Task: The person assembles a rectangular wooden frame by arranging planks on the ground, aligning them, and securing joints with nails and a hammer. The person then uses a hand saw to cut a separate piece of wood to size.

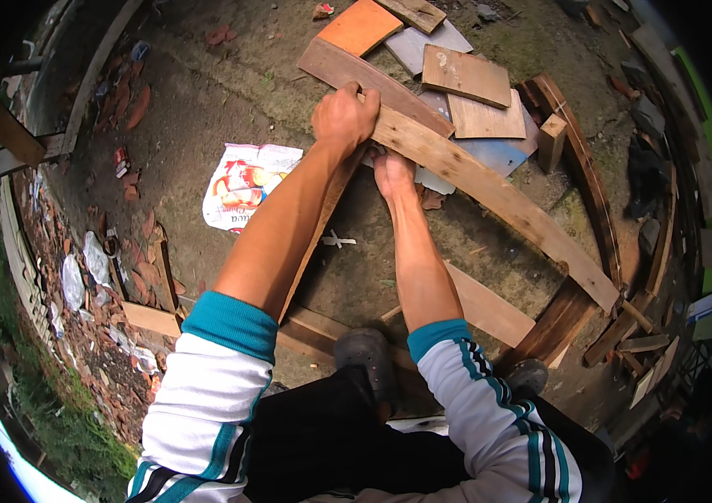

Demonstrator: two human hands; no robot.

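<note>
My left hand grips the upper end of a long pale wooden plank that slants down to the right across the ground. My right hand reaches under the same end of that plank, fingers closed on its lower edge. A narrower strip of wood runs from below my left forearm down toward my shoes. Both sleeves are white with teal cuffs.
Several boards lie beyond the hands: a dark plank, an orange panel, brown squares. A printed plastic bag lies to the left. More planks curve along the right. Broken tiles and litter cover the left side. My black shoes stand on boards.
</note>
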